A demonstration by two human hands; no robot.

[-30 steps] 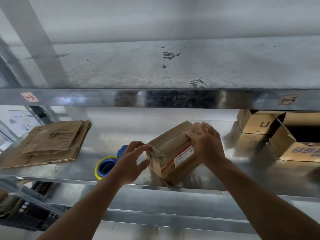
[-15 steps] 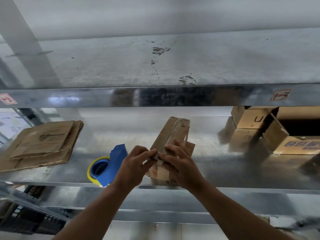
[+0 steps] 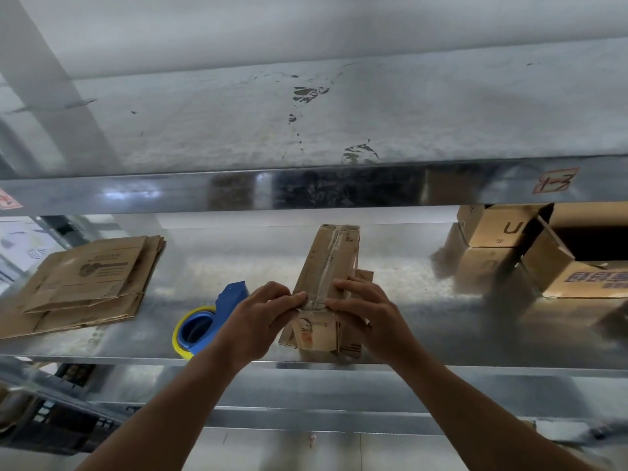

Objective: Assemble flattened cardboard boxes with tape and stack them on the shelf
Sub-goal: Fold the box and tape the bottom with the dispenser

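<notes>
A small brown cardboard box (image 3: pixel 331 263) stands on the metal shelf (image 3: pixel 424 334) near its front edge, its taped seam facing me. My left hand (image 3: pixel 261 311) and my right hand (image 3: pixel 362 309) press on the box's near end, fingertips on either side of the tape strip at the seam. A blue tape dispenser with a yellow roll (image 3: pixel 207 321) lies on the shelf just left of my left hand. A stack of flattened cardboard boxes (image 3: pixel 88 280) lies at the shelf's left.
Two assembled boxes sit at the right: a closed one marked "U" (image 3: pixel 492 226) and a larger open one (image 3: pixel 584 263). The upper shelf's steel edge (image 3: pixel 306 190) overhangs the work area. Dark crates (image 3: pixel 51 433) sit below at the left.
The box has turned from lying tilted with its label facing me to standing with its taped seam up. Both hands moved onto its near end beside the tape.
</notes>
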